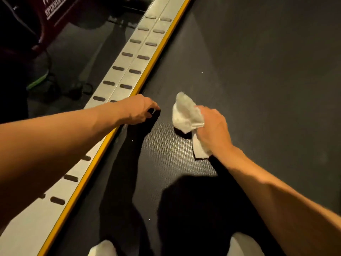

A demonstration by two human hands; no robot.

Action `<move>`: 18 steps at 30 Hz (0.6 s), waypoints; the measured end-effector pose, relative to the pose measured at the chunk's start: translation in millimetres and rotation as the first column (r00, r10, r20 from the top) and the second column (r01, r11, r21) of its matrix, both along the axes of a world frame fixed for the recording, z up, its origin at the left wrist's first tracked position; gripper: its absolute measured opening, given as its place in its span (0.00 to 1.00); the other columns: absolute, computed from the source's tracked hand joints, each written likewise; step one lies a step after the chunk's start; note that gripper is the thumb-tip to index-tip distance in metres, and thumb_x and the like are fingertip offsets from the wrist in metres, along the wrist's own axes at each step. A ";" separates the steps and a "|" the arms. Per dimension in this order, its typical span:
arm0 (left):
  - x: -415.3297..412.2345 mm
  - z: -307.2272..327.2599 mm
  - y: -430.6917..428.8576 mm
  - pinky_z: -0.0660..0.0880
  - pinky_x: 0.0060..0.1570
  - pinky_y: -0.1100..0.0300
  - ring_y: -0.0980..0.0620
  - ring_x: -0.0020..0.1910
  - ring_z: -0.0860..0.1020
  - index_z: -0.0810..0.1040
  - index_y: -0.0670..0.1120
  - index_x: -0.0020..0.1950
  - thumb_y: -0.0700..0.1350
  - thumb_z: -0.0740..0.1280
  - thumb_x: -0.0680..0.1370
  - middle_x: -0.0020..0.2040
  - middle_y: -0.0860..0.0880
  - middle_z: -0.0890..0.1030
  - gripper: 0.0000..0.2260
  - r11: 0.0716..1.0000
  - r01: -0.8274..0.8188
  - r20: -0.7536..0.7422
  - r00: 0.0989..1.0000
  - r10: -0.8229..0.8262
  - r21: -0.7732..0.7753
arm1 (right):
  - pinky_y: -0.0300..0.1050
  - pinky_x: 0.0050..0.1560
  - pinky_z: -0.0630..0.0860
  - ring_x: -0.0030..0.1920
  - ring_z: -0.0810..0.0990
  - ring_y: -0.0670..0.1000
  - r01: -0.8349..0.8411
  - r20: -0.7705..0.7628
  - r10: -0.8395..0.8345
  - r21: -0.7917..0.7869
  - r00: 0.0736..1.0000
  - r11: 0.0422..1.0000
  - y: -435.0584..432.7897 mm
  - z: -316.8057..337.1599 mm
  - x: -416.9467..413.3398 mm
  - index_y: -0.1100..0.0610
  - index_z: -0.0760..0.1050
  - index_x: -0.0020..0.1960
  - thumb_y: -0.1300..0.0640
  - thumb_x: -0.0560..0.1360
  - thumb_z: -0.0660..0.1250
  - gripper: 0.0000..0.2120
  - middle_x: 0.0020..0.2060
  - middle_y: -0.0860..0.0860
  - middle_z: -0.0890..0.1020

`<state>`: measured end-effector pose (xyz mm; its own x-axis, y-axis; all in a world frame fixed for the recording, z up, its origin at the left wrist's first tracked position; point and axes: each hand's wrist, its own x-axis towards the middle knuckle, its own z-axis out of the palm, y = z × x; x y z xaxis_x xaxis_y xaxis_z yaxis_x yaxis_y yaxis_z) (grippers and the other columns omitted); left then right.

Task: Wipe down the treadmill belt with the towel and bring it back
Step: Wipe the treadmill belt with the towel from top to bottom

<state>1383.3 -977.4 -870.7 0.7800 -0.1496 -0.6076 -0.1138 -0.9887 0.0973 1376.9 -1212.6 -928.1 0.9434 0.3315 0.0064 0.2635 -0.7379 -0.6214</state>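
Observation:
The dark textured treadmill belt (249,80) fills the middle and right of the head view. My right hand (214,129) grips a crumpled white towel (185,115) and holds it down on the belt near the middle. One end of the towel hangs out below the hand. My left hand (137,109) hovers over the belt's left edge, fingers curled downward and holding nothing, a short way left of the towel.
A silver side rail (129,61) with dark oval grip pads and a yellow edge strip (156,50) runs diagonally along the belt's left side. Dark floor and a red machine frame (53,13) lie beyond it. Two white shoe tips (103,248) show at the bottom.

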 end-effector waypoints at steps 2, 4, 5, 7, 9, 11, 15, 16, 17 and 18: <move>-0.5 -1.7 6.7 0.73 0.62 0.52 0.46 0.62 0.76 0.68 0.50 0.73 0.41 0.63 0.80 0.66 0.46 0.76 0.21 0.999 0.047 0.006 0.999 -0.047 0.004 | 0.42 0.35 0.64 0.36 0.69 0.52 0.005 -0.019 -0.008 -0.113 1.000 0.994 -1.4 -7.1 1.5 0.52 0.74 0.45 0.68 0.68 0.63 0.12 0.37 0.50 0.75; -0.8 -2.8 15.2 0.72 0.65 0.51 0.45 0.66 0.74 0.68 0.50 0.73 0.43 0.62 0.81 0.69 0.46 0.73 0.20 0.990 0.120 0.061 0.990 -0.125 0.070 | 0.41 0.36 0.68 0.37 0.71 0.49 -0.193 -0.054 0.191 -0.031 0.980 0.981 -2.1 -14.2 -21.8 0.52 0.74 0.43 0.70 0.65 0.64 0.14 0.38 0.48 0.75; -1.7 -2.3 20.1 0.70 0.67 0.50 0.45 0.69 0.70 0.67 0.50 0.74 0.44 0.61 0.81 0.72 0.46 0.70 0.20 0.982 0.151 0.078 0.984 -0.160 0.118 | 0.38 0.43 0.70 0.43 0.72 0.46 -0.323 -0.074 0.325 0.037 0.943 0.946 -0.7 -15.9 -38.9 0.50 0.77 0.49 0.69 0.66 0.64 0.18 0.43 0.48 0.79; -5.7 -1.5 30.5 0.67 0.69 0.48 0.43 0.74 0.64 0.64 0.49 0.75 0.46 0.61 0.81 0.76 0.44 0.62 0.22 0.962 0.173 0.101 0.975 -0.197 0.210 | 0.34 0.53 0.69 0.50 0.73 0.44 -0.492 -0.138 0.512 0.155 0.848 0.857 2.6 -11.3 -54.7 0.48 0.79 0.57 0.66 0.70 0.63 0.20 0.52 0.46 0.81; -12.5 -1.2 42.2 0.67 0.70 0.46 0.41 0.75 0.61 0.60 0.49 0.77 0.47 0.62 0.80 0.77 0.43 0.57 0.26 0.953 0.138 0.151 0.971 -0.184 0.269 | 0.44 0.53 0.73 0.48 0.78 0.54 -0.396 -0.197 0.446 0.248 0.873 0.884 13.8 -5.9 -34.8 0.51 0.82 0.52 0.64 0.71 0.65 0.15 0.48 0.50 0.83; -19.3 -0.9 52.2 0.66 0.70 0.45 0.40 0.75 0.60 0.54 0.48 0.78 0.43 0.63 0.80 0.78 0.42 0.54 0.30 0.971 0.023 0.170 0.983 -0.065 0.236 | 0.42 0.47 0.70 0.48 0.76 0.53 -0.219 -0.032 0.219 0.029 0.975 0.975 27.1 -1.8 -1.9 0.47 0.80 0.53 0.65 0.70 0.64 0.18 0.47 0.49 0.81; -26.1 -3.2 61.6 0.70 0.64 0.47 0.38 0.67 0.71 0.52 0.44 0.78 0.42 0.65 0.78 0.77 0.42 0.56 0.33 0.981 -0.108 0.150 0.985 0.084 0.162 | 0.45 0.36 0.71 0.41 0.70 0.54 -0.123 0.116 0.147 -0.193 0.982 0.974 39.9 -3.2 9.2 0.52 0.75 0.48 0.67 0.65 0.67 0.15 0.45 0.50 0.77; -25.8 -4.5 63.4 0.70 0.64 0.47 0.37 0.66 0.72 0.53 0.43 0.78 0.43 0.65 0.78 0.78 0.42 0.55 0.33 0.980 -0.094 0.150 0.986 0.068 0.173 | 0.48 0.35 0.73 0.40 0.71 0.55 -0.208 0.147 0.239 -0.199 0.960 0.958 42.3 -6.6 -6.0 0.54 0.75 0.47 0.68 0.61 0.69 0.17 0.46 0.51 0.78; -24.6 -5.9 64.3 0.71 0.64 0.46 0.37 0.65 0.72 0.53 0.42 0.77 0.43 0.65 0.77 0.77 0.41 0.55 0.32 0.981 -0.084 0.150 0.987 0.058 0.176 | 0.50 0.36 0.75 0.42 0.73 0.57 -0.320 0.161 0.354 -0.203 0.921 0.925 44.8 -9.0 -23.3 0.55 0.77 0.50 0.68 0.59 0.71 0.20 0.49 0.51 0.79; -23.3 -7.3 64.9 0.72 0.63 0.46 0.37 0.63 0.74 0.55 0.42 0.77 0.43 0.66 0.77 0.77 0.41 0.56 0.32 0.981 -0.085 0.153 0.986 0.058 0.173 | 0.52 0.38 0.76 0.45 0.74 0.57 -0.428 0.149 0.461 -0.209 0.875 0.879 47.1 -9.0 -38.5 0.55 0.77 0.54 0.68 0.60 0.71 0.23 0.54 0.51 0.79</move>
